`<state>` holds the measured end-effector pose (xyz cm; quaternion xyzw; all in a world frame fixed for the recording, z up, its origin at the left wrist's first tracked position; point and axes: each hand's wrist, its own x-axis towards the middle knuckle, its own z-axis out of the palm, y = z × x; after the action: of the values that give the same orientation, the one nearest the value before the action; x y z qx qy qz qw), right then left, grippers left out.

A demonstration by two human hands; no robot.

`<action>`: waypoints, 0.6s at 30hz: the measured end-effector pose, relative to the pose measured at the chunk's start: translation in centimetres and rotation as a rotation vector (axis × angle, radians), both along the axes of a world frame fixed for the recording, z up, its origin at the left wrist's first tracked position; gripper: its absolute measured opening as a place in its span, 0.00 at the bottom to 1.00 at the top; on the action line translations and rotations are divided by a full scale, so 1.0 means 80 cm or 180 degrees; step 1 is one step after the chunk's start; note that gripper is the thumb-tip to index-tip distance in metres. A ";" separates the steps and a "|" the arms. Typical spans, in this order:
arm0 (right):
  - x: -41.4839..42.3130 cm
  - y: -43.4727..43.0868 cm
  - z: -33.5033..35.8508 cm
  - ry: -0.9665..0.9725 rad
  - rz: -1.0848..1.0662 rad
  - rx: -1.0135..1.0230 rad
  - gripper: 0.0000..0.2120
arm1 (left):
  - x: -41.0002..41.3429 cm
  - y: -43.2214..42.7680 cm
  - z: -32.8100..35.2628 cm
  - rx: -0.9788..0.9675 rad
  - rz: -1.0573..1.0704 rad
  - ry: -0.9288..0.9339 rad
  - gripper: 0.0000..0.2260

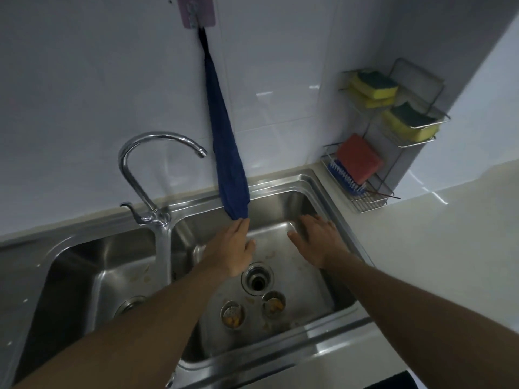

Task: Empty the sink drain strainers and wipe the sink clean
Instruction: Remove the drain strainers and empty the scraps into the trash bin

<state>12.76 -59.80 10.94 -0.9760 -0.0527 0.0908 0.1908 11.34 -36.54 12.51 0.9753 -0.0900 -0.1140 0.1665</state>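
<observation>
Left strainer [232, 315] and right strainer [273, 304] stand upright on the right sink basin [314, 279] floor, each holding orange scraps. The drain [257, 280] just beyond them is uncovered.

Chrome gooseneck faucet [157, 169] by the wall, spout turned right. On the pale desk [449, 262] in the corner, a wire rack [393, 175] with yellow-green sponges [375, 87] up top, an orange sponge [359, 158] and blue brush [341, 171] below. Pink hook [195, 9] high on white tiles [84, 94].
</observation>
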 end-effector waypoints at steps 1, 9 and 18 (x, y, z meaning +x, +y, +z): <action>0.002 -0.011 0.003 -0.0056 -0.0098 0.0085 0.26 | 0.008 -0.011 -0.001 -0.0013 -0.0076 -0.0005 0.28; 0.042 -0.133 0.010 -0.0515 -0.1106 0.0008 0.22 | 0.080 -0.133 -0.036 -0.0495 -0.0215 0.0090 0.29; 0.125 -0.218 0.007 -0.0659 -0.1247 -0.0484 0.11 | 0.140 -0.268 -0.100 -0.1219 0.0088 0.0129 0.32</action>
<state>22.75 -77.25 11.48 -0.9833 0.1255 -0.0449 0.1242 22.53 -58.02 4.51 0.9244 -0.0933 -0.1121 0.3523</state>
